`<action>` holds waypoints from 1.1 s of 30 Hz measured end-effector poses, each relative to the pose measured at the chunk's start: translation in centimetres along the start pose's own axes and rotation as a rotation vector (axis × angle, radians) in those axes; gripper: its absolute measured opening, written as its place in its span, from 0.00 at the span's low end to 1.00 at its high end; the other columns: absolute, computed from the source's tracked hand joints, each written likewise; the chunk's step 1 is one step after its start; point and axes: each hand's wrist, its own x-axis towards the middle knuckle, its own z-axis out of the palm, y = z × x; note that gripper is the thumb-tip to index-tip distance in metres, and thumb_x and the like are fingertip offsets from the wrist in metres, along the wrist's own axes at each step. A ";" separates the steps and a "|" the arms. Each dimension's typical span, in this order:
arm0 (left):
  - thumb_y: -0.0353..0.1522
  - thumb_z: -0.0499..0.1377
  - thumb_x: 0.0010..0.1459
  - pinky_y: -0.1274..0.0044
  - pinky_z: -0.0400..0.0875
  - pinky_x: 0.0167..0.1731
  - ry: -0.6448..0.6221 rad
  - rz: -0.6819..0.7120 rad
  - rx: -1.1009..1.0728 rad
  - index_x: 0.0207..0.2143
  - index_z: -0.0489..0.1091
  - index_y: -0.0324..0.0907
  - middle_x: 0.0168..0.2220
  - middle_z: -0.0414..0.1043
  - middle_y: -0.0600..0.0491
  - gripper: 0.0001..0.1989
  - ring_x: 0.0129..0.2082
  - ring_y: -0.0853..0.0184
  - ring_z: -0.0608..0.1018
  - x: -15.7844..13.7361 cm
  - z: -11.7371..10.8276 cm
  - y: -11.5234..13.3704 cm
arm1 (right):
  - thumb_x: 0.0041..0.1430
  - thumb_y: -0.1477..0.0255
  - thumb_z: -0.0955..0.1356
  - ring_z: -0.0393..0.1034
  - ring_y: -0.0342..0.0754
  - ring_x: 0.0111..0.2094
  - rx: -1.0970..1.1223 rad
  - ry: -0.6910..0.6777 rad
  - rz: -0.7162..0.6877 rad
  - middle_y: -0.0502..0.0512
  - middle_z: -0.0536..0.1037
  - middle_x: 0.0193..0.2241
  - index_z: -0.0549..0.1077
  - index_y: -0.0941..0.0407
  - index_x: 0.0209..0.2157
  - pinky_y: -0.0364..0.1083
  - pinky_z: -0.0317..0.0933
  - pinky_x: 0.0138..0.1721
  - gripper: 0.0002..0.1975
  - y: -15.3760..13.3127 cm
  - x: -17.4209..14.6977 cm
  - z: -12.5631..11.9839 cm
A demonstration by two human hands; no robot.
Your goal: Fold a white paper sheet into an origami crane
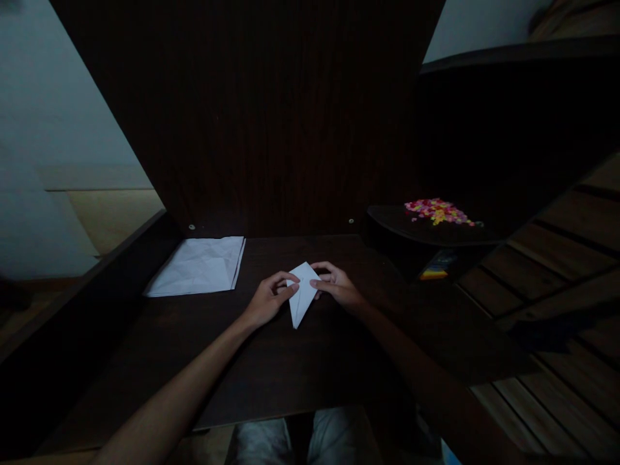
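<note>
Bare forearms (194, 374) stretch in closest, over pale-trousered legs (261, 439) tucked at the desk's near edge; behind it all stands a huge dark wood panel (290, 116), pretty dim tbh; below that is the dark desktop (271, 381), then some wooden slats (576, 223) off to the person's right; next size down, a curved shelf (387, 217) sits at the desk's far right, and crinkled white sheets (198, 265) lie stacked at the far left; on the shelf there's a loose heap of tiny pink, red and yellow bits (438, 211), can't make out what they are; now the left hand (265, 301), thumb on top of a folded white paper (301, 300), fingers along its upper left; the right hand (341, 289) pinches the other side, thumb on top, fingers curled behind; that paper is kite-shaped, mid-desk, narrow tip toward the person; whether it touches the wood, I can't tell; smallest of all, two round fittings (351, 221) dot the panel's bottom.
</note>
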 end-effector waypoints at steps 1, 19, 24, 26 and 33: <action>0.39 0.63 0.49 0.76 0.68 0.32 0.009 -0.005 -0.055 0.38 0.66 0.39 0.33 0.74 0.52 0.17 0.32 0.66 0.76 0.1 0.0 -0.1 | 0.43 0.70 0.72 0.71 0.43 0.20 -0.003 -0.020 0.012 0.49 0.77 0.21 0.65 0.59 0.42 0.42 0.64 0.22 0.23 0.0 0.0 0.0; 0.35 0.64 0.47 0.75 0.68 0.37 -0.004 -0.091 -0.062 0.42 0.75 0.36 0.35 0.78 0.50 0.18 0.33 0.63 0.77 -0.4 0.0 0.6 | 0.45 0.66 0.72 0.70 0.44 0.18 -0.006 -0.081 -0.039 0.51 0.76 0.22 0.71 0.59 0.36 0.43 0.67 0.16 0.17 -0.2 -0.9 0.6; 0.33 0.64 0.47 0.70 0.66 0.46 0.046 -0.079 -0.097 0.40 0.77 0.37 0.40 0.77 0.47 0.16 0.43 0.58 0.76 -0.2 -0.3 0.2 | 0.47 0.65 0.71 0.71 0.46 0.18 0.046 -0.147 0.001 0.52 0.75 0.19 0.76 0.61 0.37 0.46 0.68 0.20 0.17 0.0 -0.8 0.3; 0.32 0.65 0.45 0.71 0.67 0.45 0.063 -0.103 -0.131 0.39 0.77 0.38 0.39 0.78 0.47 0.16 0.42 0.58 0.76 -0.2 -0.4 0.1 | 0.46 0.66 0.71 0.71 0.46 0.20 0.070 -0.129 0.007 0.54 0.76 0.21 0.78 0.60 0.35 0.46 0.68 0.21 0.15 0.1 -0.7 0.2; 0.36 0.63 0.47 0.73 0.69 0.37 0.034 -0.151 -0.210 0.38 0.77 0.36 0.38 0.78 0.45 0.16 0.38 0.59 0.77 -0.4 0.1 0.5 | 0.44 0.71 0.69 0.70 0.45 0.28 0.095 -0.055 0.019 0.54 0.78 0.27 0.79 0.57 0.27 0.41 0.65 0.25 0.07 -0.2 -0.5 0.2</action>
